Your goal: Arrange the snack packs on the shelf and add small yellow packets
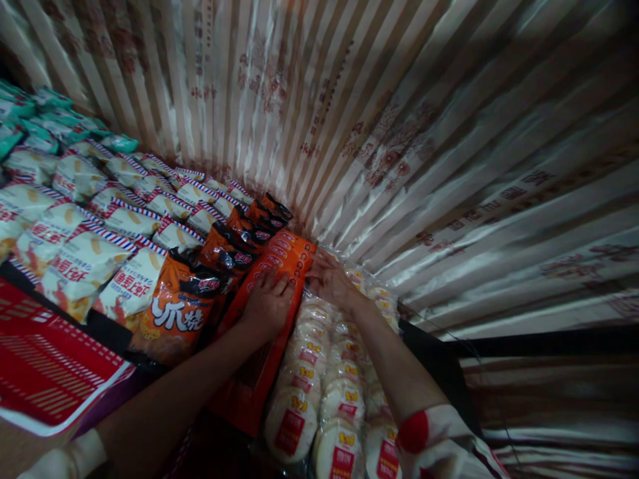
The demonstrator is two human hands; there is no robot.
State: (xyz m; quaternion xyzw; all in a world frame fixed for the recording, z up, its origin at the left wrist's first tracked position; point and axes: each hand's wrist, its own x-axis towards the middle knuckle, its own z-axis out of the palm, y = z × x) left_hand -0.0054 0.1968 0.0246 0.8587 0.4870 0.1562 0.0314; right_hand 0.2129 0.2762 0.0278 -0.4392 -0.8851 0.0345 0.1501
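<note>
My left hand (267, 303) lies on top of a long orange snack packet (294, 256), its fingers a little apart on the printed film. At the packet's upper right edge, the fingers of my right hand (332, 281) are closed on the film. The heel of that hand is over the rice cracker packs (302, 346), which stand in long clear-wrapped rows right beside the orange packet. To the left of it are orange-and-black snack bags (184, 309) in a line. The packet's lower part is dim and partly behind my left forearm.
White snack bags with striped edges (74, 266) fill rows at the left, and teal bags (54, 123) lie farther back. A red plastic basket (54, 359) stands at the lower left. Pleated printed sheeting (379, 133) rises behind the goods. A dark ledge (434, 359) runs at right.
</note>
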